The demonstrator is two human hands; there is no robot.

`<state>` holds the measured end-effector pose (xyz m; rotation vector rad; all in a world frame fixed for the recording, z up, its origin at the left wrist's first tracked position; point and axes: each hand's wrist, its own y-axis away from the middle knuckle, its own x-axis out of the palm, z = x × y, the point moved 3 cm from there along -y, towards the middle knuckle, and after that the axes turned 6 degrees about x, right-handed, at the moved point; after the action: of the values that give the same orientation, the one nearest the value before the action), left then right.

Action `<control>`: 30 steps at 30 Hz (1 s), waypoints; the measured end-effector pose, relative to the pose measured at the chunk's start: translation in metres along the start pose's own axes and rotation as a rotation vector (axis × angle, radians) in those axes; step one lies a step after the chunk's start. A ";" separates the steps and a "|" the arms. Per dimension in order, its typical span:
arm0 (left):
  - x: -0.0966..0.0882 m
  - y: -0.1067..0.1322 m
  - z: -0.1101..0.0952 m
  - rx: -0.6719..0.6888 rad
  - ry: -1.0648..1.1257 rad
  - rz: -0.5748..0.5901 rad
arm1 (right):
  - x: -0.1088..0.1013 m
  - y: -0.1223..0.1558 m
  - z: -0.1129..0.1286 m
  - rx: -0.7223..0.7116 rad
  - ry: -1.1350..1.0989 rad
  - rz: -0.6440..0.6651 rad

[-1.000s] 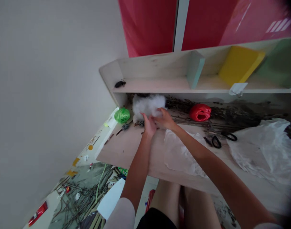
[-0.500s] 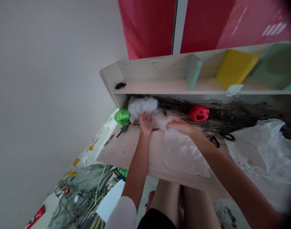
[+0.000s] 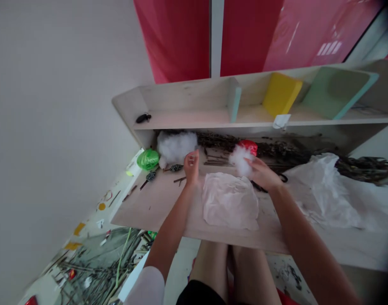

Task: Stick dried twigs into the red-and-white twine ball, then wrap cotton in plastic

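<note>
My right hand [image 3: 262,173] holds a tuft of white fibre stuffing [image 3: 241,160] just in front of a red plastic bag [image 3: 247,147]. My left hand [image 3: 191,167] is raised and open, holding nothing, a little right of a larger heap of the same stuffing [image 3: 175,147]. A crumpled white tissue sheet [image 3: 229,201] lies on a pale wooden board [image 3: 149,203] between my hands. A green raffia ball [image 3: 148,159] sits left of the heap. Scissors are almost hidden under my right hand.
Dried twigs [image 3: 225,142] lie along the back beneath a pale shelf unit [image 3: 187,118] holding a yellow block [image 3: 281,94]. A white plastic bag [image 3: 324,195] lies to the right. Below the board's front edge are my knees, and twigs lie on the floor [image 3: 95,271].
My right hand has pulled a tuft of stuffing off the heap and moved right. My left hand has lifted away from the heap. The tissue sheet now lies bunched, and the view has shifted.
</note>
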<state>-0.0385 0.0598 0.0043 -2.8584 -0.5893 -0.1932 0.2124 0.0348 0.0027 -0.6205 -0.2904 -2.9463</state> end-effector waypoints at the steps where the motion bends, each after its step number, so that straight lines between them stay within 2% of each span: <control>1: 0.007 0.005 -0.001 0.020 -0.004 0.082 | 0.004 0.000 -0.003 0.002 -0.006 0.003; 5: 0.036 0.031 0.002 -0.110 0.127 0.472 | 0.022 0.002 -0.014 -0.008 -0.021 0.041; 7: 0.044 0.043 0.002 -0.188 0.206 0.591 | 0.030 0.004 -0.017 -0.014 0.023 0.062; 8: 0.046 0.047 0.003 -0.219 0.237 0.590 | 0.032 0.006 -0.018 -0.009 0.065 0.076; 10: 0.045 0.050 0.004 -0.276 0.268 0.516 | 0.035 0.009 -0.016 0.001 0.152 0.101; 14: 0.038 0.040 0.008 -0.352 0.282 0.360 | 0.033 0.016 -0.005 -0.033 0.221 0.145; 16: 0.034 0.033 0.010 -0.379 0.292 0.310 | 0.030 0.016 0.001 -0.064 0.210 0.132; 18: 0.032 0.028 0.010 -0.397 0.316 0.291 | 0.024 0.014 0.003 -0.075 0.177 0.057; 22: 0.031 0.029 0.008 -0.454 0.362 0.310 | 0.015 0.007 -0.003 -0.035 0.159 -0.115; 27: 0.037 0.041 0.006 -0.459 0.345 0.474 | 0.029 0.008 -0.014 0.031 0.282 -0.092; 30: 0.039 0.044 0.007 -0.460 0.326 0.485 | 0.035 0.010 -0.015 -0.019 0.304 -0.124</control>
<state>0.0156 0.0371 -0.0034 -3.1795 0.2482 -0.7745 0.1765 0.0196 0.0054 -0.1549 -0.2786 -3.1046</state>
